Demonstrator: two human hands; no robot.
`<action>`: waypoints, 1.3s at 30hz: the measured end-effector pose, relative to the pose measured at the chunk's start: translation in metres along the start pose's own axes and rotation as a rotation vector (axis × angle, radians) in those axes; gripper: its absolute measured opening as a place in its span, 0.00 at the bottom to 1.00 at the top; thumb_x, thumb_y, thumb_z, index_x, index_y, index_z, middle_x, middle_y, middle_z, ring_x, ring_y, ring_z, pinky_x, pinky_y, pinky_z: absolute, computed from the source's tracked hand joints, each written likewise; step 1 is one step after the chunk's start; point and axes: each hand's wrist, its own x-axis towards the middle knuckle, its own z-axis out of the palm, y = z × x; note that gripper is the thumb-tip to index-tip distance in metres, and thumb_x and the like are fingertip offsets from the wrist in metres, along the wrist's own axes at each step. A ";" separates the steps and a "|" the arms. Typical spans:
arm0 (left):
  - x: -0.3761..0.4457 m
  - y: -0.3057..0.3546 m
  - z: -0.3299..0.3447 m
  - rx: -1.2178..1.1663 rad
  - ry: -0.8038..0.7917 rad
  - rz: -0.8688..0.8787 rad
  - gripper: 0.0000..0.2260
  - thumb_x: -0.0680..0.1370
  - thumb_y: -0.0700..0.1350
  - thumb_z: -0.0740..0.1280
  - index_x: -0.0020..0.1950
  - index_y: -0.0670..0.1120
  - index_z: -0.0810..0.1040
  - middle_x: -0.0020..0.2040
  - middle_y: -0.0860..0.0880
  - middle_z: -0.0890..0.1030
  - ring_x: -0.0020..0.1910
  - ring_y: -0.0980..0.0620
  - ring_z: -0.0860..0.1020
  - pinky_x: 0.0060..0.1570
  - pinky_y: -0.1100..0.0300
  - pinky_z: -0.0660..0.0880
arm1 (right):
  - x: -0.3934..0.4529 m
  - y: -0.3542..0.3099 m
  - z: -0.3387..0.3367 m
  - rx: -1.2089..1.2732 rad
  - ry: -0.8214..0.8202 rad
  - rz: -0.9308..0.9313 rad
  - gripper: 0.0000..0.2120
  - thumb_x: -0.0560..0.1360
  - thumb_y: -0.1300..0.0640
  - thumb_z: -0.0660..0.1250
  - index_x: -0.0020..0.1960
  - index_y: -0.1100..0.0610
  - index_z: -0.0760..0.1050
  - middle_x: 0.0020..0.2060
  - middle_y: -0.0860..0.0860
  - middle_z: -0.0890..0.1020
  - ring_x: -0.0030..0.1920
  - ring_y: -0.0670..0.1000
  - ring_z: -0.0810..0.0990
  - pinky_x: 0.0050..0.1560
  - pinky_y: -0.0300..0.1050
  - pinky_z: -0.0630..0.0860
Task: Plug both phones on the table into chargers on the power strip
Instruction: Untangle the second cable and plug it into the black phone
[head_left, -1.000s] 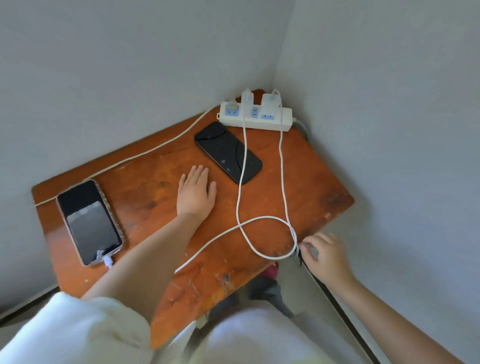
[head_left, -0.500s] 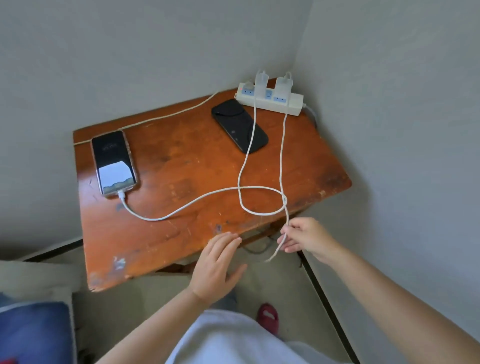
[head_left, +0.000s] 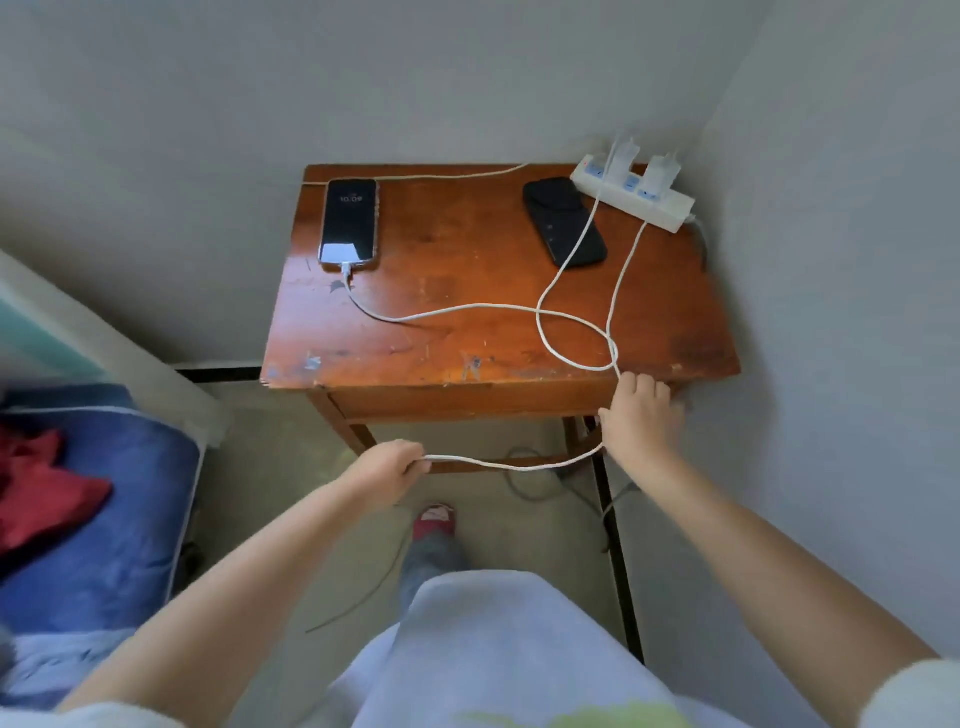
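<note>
Cable work at the wooden bench (head_left: 457, 270), and we use the power strip (head_left: 636, 193) in its far right corner as our marker. Two white chargers (head_left: 641, 169) stand in the strip. Just left of it lies the dark phone (head_left: 563, 222), screen black, with one cable draped across it. Well left of the strip, the lit phone (head_left: 349, 223) has a connector in its near end, and its cable (head_left: 467, 309) runs back toward the strip in a loop. The free cable (head_left: 514, 464) comes off the near edge, well in front of the strip. Our right hand (head_left: 639, 421) is curled around it at that edge; our left hand (head_left: 389, 473), closed, pinches its end below the benchtop.
</note>
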 end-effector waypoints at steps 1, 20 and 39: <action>-0.005 0.009 -0.009 0.036 0.024 0.034 0.09 0.81 0.43 0.56 0.44 0.42 0.71 0.45 0.41 0.74 0.52 0.41 0.75 0.44 0.55 0.67 | -0.008 -0.010 0.002 0.040 0.083 -0.153 0.19 0.71 0.58 0.71 0.59 0.66 0.72 0.56 0.61 0.78 0.58 0.62 0.76 0.56 0.53 0.75; -0.032 0.070 -0.079 0.114 0.263 0.330 0.09 0.80 0.43 0.57 0.51 0.41 0.75 0.44 0.50 0.74 0.43 0.53 0.69 0.41 0.64 0.64 | -0.021 -0.045 -0.052 0.401 -0.422 -0.642 0.20 0.80 0.55 0.57 0.70 0.57 0.63 0.52 0.50 0.78 0.61 0.53 0.73 0.72 0.50 0.58; -0.025 0.083 -0.065 0.640 0.721 0.372 0.19 0.49 0.36 0.80 0.36 0.43 0.79 0.28 0.48 0.78 0.25 0.50 0.76 0.22 0.66 0.71 | -0.017 -0.012 -0.029 0.314 0.231 -0.589 0.09 0.71 0.65 0.59 0.37 0.63 0.77 0.30 0.57 0.81 0.28 0.56 0.81 0.25 0.38 0.75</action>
